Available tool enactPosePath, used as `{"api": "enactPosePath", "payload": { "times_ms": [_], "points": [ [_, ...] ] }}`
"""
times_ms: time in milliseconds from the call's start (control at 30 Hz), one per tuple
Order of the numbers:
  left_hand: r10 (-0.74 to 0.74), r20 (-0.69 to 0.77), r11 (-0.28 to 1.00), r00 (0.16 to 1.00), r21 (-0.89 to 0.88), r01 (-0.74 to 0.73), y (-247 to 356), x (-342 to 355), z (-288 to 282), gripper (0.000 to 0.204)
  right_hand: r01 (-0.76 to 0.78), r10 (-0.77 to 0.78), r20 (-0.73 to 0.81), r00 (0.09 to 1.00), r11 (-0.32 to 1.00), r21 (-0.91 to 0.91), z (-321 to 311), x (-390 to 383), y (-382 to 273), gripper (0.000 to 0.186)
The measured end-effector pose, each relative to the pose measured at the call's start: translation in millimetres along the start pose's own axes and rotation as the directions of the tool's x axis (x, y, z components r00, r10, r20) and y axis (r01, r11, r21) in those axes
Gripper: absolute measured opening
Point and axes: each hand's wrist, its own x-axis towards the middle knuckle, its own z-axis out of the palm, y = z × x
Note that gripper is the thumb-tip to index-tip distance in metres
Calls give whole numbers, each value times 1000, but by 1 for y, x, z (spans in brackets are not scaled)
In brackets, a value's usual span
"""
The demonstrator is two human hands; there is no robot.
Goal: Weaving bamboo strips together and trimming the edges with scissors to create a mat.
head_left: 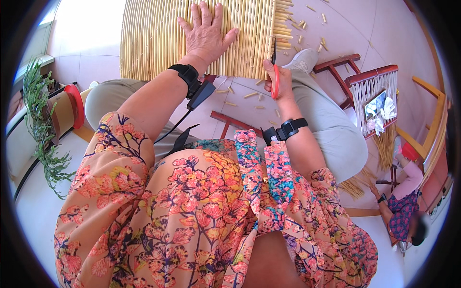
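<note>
A mat of yellow reed stalks (158, 43) lies across my knees, its stalks running side by side away from me. My left hand (205, 38) rests flat on the mat with its fingers spread. At the mat's right edge my right hand (283, 82) grips a pair of scissors (275, 79) by the red handles. The dark blades point away from me along that edge. Uneven stalk ends (283, 29) stick out past the edge beyond the blades. Whether the blades are closed on a stalk I cannot tell.
Short cut stalk pieces (324, 43) lie scattered on the tiled floor. To the right stands a red wooden stool (374, 74) with a corded seat, a phone (376, 105) and crumpled tissue on it. Bundled stalks (385, 149) lie beyond. Another person (403, 206) sits at the far right; a plant (38, 110) hangs left.
</note>
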Motion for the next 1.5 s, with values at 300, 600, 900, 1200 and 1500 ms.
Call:
{"api": "enactPosePath", "payload": {
  "times_ms": [300,600,900,1200,1500],
  "points": [
    [89,-263,993,961,99,-65,-16,10,44,73,-53,52,-56,997,999,-7,1,3,5,46],
    [81,-228,989,970,141,-49,-12,8,39,73,94,-68,95,993,947,-307,-14,19,-10,56],
    [12,-10,1000,1000,-6,-12,-1,-2,-1,75,147,-119,163,979,974,-170,-7,19,-6,56],
    [-12,22,1000,1000,3,12,1,0,-5,76,172,-109,192,975,921,-351,-16,20,-7,59],
    [-16,10,1000,1000,-4,16,4,-1,-7,75,122,-62,178,982,928,-351,-8,12,-21,57]
  ]
}}
